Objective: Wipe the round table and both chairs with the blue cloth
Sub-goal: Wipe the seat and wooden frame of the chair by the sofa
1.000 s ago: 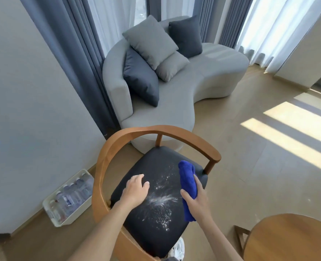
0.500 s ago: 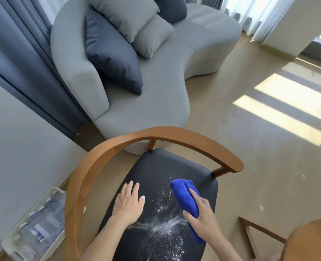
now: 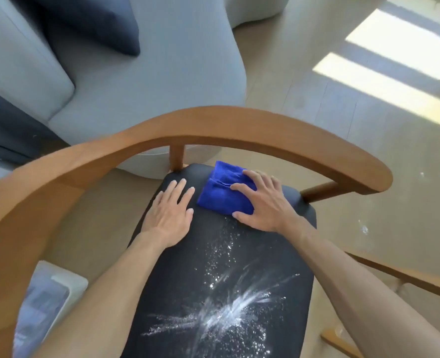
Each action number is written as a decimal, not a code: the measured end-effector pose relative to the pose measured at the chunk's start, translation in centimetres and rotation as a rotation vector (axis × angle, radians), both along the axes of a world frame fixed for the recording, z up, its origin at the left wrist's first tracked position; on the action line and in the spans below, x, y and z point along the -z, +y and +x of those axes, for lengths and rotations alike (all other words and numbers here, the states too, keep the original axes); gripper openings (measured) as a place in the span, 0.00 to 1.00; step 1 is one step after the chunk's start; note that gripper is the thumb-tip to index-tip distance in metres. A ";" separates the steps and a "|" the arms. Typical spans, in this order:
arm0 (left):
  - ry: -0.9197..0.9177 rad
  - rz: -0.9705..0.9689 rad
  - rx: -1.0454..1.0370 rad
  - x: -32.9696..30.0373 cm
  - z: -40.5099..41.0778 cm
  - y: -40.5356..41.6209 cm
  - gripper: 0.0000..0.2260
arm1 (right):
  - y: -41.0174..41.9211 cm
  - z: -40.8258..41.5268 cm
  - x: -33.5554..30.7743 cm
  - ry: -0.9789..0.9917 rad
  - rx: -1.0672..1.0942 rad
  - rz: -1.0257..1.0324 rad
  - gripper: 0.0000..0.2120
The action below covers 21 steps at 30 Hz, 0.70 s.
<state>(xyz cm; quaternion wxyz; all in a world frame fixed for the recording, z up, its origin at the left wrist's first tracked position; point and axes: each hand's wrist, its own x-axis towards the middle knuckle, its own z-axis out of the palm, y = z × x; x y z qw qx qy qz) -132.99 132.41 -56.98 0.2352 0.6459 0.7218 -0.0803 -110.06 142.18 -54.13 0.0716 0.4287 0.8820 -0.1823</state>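
A wooden chair with a curved backrest [image 3: 213, 125] and a black seat [image 3: 177, 293] fills the view. White powder [image 3: 229, 308] is streaked across the near half of the seat. The folded blue cloth [image 3: 221, 195] lies at the far edge of the seat. My right hand [image 3: 262, 202] presses flat on the cloth with fingers spread. My left hand [image 3: 171, 210] rests flat on the seat just left of the cloth, holding nothing. The round table is out of view.
A grey sofa [image 3: 149, 81] with a dark cushion [image 3: 97, 24] stands right behind the chair. A white crate of bottles [image 3: 46, 306] sits on the floor at lower left. Wooden frame pieces [image 3: 404, 277] show at lower right. Wood floor with sunlit patches lies to the right.
My right hand carried the cloth from mid-seat to the seat's far edge and now presses it flat. My left hand slid farther along the seat. The view tipped down, closer to the chair.
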 end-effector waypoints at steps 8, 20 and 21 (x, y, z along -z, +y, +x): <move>0.110 0.004 0.068 1.6 0.4 -1.3 0.28 | -1.2 -2.3 3.6 0.007 0.169 0.098 0.35; 0.049 -0.004 0.111 1.7 -1.0 -0.9 0.27 | -2.2 -3.3 4.7 -0.041 0.272 0.208 0.36; 0.040 0.010 0.108 1.9 -1.0 -1.0 0.27 | -2.1 -3.4 4.8 -0.031 0.277 0.228 0.35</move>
